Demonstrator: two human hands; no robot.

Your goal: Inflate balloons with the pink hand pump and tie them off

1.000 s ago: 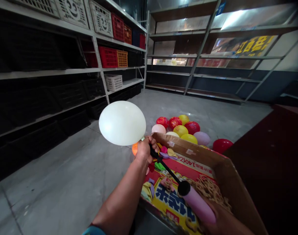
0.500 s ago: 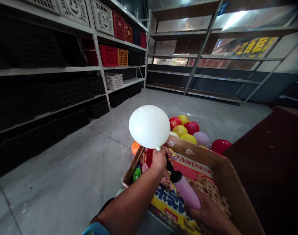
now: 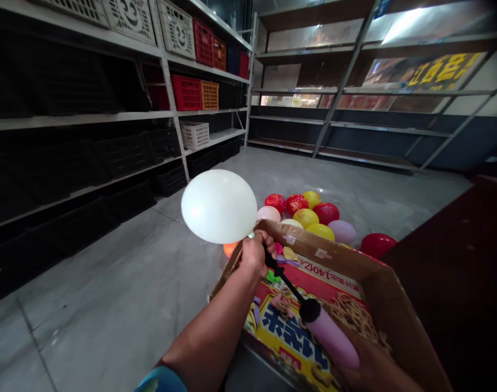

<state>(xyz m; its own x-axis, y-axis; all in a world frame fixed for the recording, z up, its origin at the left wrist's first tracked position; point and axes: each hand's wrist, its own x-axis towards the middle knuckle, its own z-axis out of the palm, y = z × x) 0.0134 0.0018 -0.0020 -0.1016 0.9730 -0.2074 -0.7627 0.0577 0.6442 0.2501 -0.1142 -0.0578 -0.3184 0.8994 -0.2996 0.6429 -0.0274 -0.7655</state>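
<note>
My left hand point(image 3: 255, 253) is closed around the neck of a pale white balloon point(image 3: 219, 206) where it sits on the black nozzle of a hand pump. The balloon is inflated and stands up and to the left of the hand. My right hand point(image 3: 374, 373), at the bottom right, is wrapped around the pump's pink barrel point(image 3: 332, 340). The black rod point(image 3: 289, 283) between barrel and nozzle is drawn out. Both hands hover over an open cardboard box point(image 3: 379, 283) with a printed red and yellow bottom.
Several inflated red, yellow, pink and white balloons point(image 3: 309, 215) lie on the grey floor behind the box. Loose uninflated balloons point(image 3: 283, 253) lie inside it. Metal shelves with crates point(image 3: 186, 92) line the left and back walls. A dark red surface point(image 3: 456, 261) is at right.
The pump rod, pushed in half a second ago, is pulled out again. The balloon and my left hand moved left, and the balloon looks slightly larger.
</note>
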